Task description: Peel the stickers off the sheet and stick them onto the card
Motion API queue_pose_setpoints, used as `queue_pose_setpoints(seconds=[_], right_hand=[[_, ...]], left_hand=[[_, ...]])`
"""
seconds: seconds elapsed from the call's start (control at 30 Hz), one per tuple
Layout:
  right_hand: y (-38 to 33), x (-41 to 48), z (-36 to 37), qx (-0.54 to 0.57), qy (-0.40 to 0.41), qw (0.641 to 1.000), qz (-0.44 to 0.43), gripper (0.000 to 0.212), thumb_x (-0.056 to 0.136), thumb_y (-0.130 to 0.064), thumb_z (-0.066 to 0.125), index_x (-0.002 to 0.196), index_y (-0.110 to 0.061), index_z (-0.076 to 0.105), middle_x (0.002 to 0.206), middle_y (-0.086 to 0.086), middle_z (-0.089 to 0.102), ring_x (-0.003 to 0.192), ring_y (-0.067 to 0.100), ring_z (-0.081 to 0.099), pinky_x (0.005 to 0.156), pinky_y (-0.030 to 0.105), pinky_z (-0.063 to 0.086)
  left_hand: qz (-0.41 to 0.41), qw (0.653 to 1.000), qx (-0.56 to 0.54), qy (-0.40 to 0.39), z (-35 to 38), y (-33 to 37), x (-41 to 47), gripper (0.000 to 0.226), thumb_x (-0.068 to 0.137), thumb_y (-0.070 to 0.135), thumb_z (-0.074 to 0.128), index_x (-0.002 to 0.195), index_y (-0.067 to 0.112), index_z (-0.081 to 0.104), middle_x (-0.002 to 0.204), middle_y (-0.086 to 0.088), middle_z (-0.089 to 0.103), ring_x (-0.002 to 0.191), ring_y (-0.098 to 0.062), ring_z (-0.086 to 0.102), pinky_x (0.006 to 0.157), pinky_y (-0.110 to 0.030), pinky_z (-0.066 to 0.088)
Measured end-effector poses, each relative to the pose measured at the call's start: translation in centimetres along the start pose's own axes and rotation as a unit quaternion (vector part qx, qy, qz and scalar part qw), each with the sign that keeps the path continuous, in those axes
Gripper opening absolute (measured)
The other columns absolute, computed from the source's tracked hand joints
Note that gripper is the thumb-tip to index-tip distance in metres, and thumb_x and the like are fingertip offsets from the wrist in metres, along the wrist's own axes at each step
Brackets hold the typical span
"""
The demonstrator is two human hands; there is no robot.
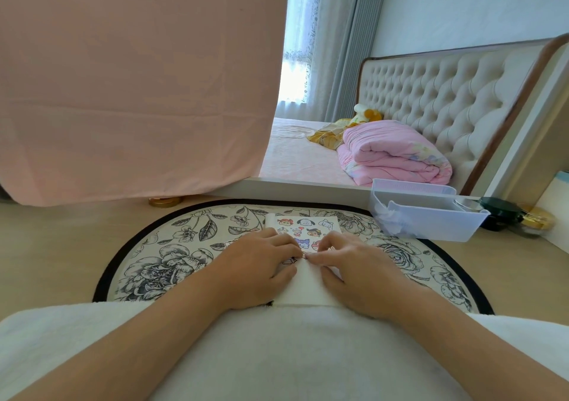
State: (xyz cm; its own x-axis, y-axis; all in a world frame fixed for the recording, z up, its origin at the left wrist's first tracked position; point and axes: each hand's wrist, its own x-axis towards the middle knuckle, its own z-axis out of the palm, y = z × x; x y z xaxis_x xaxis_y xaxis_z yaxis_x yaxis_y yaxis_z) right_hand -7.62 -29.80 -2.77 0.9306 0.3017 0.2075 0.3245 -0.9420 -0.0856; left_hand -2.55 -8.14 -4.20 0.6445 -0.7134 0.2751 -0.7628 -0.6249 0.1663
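Observation:
A sticker sheet (303, 225) with several small cartoon characters lies on a floral mat, its near part hidden by my hands. A plain white card (304, 286) lies just below it, close to my body. My left hand (255, 268) rests over the left edge of sheet and card, its fingers curled down onto the paper. The fingertips of my right hand (348, 265) meet those of the left at a small sticker (304, 255) where sheet and card join. Whether that sticker is lifted or stuck down I cannot tell.
The black-rimmed floral mat (172, 262) lies on a pale wooden table. A translucent plastic bin (431, 215) stands at the back right, with dark and gold jars (517, 215) beside it. A pink cloth (132, 86) hangs behind; a bed with a folded pink quilt (394, 154) lies beyond.

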Motion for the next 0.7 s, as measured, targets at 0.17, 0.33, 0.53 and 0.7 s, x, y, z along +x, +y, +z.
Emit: queue_pose_setpoints(seconds=[0.17, 0.33, 0.53, 0.7], right_hand=[[-0.2, -0.6, -0.3, -0.024, 0.016, 1.000, -0.010, 0.041, 0.095, -0.048, 0.036, 0.117, -0.041, 0.070, 0.117, -0.018, 0.062, 0.109, 0.012, 0.056, 0.082, 0.034, 0.051], [-0.2, -0.5, -0.2, -0.045, -0.019, 0.999, -0.009, 0.040, 0.097, -0.042, 0.033, 0.130, -0.040, 0.056, 0.127, -0.015, 0.051, 0.115, 0.014, 0.046, 0.086, 0.034, 0.049], [-0.4, 0.5, -0.1, -0.026, -0.056, 0.998, -0.007, 0.050, 0.097, -0.034, 0.036, 0.145, -0.042, 0.041, 0.126, -0.004, 0.042, 0.117, 0.019, 0.041, 0.093, 0.034, 0.043], [0.1, -0.2, -0.1, -0.021, -0.027, 0.999, -0.018, 0.043, 0.096, -0.037, 0.041, 0.137, -0.041, 0.054, 0.129, -0.009, 0.048, 0.119, 0.016, 0.044, 0.093, 0.034, 0.045]], left_hand=[[-0.012, 1.000, 0.002, 0.001, 0.1, 0.3, 0.2, 0.054, 0.092, 0.049, 0.021, 0.125, 0.034, 0.061, 0.128, 0.023, 0.057, 0.111, -0.003, 0.048, 0.100, -0.029, 0.040], [-0.014, 1.000, -0.007, 0.008, 0.4, 0.1, 0.2, 0.045, 0.092, 0.047, 0.029, 0.120, 0.037, 0.062, 0.121, 0.023, 0.059, 0.106, -0.004, 0.049, 0.096, -0.029, 0.043], [-0.021, 0.999, -0.002, 0.024, 0.5, 0.5, 0.2, 0.043, 0.092, 0.046, 0.029, 0.115, 0.034, 0.063, 0.105, 0.017, 0.059, 0.096, -0.009, 0.050, 0.088, -0.032, 0.045], [-0.030, 0.999, 0.014, 0.015, 0.4, 0.9, 0.0, 0.052, 0.091, 0.048, 0.020, 0.119, 0.031, 0.060, 0.112, 0.018, 0.059, 0.100, -0.005, 0.047, 0.089, -0.028, 0.043]])
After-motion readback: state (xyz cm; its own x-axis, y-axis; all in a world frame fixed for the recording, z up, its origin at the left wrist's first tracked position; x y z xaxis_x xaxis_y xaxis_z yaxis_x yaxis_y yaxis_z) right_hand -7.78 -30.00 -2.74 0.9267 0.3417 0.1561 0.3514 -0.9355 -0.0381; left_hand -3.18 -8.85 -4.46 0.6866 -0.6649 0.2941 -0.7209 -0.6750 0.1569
